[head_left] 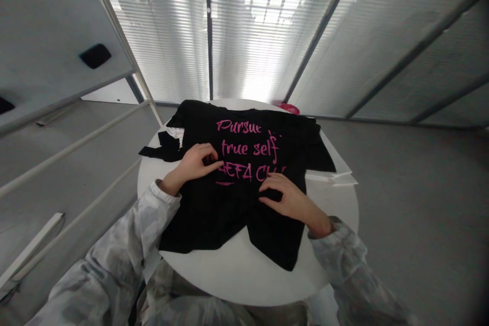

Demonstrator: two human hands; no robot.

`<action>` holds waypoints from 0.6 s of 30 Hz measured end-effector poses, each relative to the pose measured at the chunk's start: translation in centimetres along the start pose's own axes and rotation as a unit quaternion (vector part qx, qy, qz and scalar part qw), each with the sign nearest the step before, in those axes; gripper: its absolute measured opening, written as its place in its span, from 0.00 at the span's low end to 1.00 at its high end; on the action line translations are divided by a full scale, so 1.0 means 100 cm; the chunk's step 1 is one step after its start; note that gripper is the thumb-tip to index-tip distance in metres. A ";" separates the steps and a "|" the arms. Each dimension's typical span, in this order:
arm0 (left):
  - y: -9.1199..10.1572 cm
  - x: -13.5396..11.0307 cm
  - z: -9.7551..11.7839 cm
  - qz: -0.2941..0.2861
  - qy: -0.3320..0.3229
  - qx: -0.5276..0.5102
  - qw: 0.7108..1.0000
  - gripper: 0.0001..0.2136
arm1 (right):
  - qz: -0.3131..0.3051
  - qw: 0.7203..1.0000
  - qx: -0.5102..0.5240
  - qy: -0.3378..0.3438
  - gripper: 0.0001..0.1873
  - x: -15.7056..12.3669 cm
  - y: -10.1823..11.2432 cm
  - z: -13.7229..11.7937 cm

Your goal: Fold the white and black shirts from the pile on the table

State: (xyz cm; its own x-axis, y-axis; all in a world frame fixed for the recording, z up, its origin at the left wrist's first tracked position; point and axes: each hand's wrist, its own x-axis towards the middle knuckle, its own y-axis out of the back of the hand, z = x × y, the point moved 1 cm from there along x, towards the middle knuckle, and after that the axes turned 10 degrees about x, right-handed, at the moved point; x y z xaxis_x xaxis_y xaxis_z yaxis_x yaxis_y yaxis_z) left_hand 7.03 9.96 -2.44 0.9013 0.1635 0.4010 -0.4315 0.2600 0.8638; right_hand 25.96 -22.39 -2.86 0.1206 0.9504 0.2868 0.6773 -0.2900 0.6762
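Observation:
A black T-shirt (229, 209) with pink lettering lies spread over a round white table (244, 275). My left hand (196, 162) rests on the shirt left of the lettering, fingers curled and pinching the fabric. My right hand (286, 196) lies on the shirt just below the lettering, its fingers bent and gripping a fold of cloth. Both arms wear pale camouflage sleeves.
White sheets of paper (336, 175) stick out from under the shirt at the table's right edge. A small pink object (289, 108) sits at the far rim. Glass walls with blinds stand behind; a white railing (69, 150) runs along the left.

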 end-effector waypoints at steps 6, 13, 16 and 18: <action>0.014 -0.027 0.031 -0.137 -0.123 -0.025 0.983 0.36 | -0.042 0.996 0.078 -0.032 0.04 -0.038 0.025 -0.025; 0.042 -0.052 0.011 -0.148 -0.078 -0.047 0.985 0.37 | -0.086 0.977 0.142 -0.137 0.19 -0.073 0.058 -0.039; 0.044 -0.048 0.000 -0.095 0.012 -0.040 0.995 0.23 | 0.038 0.982 0.057 -0.176 0.20 -0.065 0.076 -0.015; 0.046 -0.036 -0.013 -0.002 0.103 -0.010 0.995 0.17 | 0.171 0.974 -0.023 -0.148 0.18 -0.050 0.093 0.011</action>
State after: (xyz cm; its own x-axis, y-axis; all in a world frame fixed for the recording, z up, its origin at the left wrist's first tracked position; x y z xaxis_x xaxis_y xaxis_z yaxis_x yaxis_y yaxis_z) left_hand 1.77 11.79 -0.31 0.8774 0.3531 0.3247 -0.4302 0.2800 0.8582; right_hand 32.44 -29.76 1.26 0.5415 0.7866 0.2967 0.5282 -0.5929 0.6079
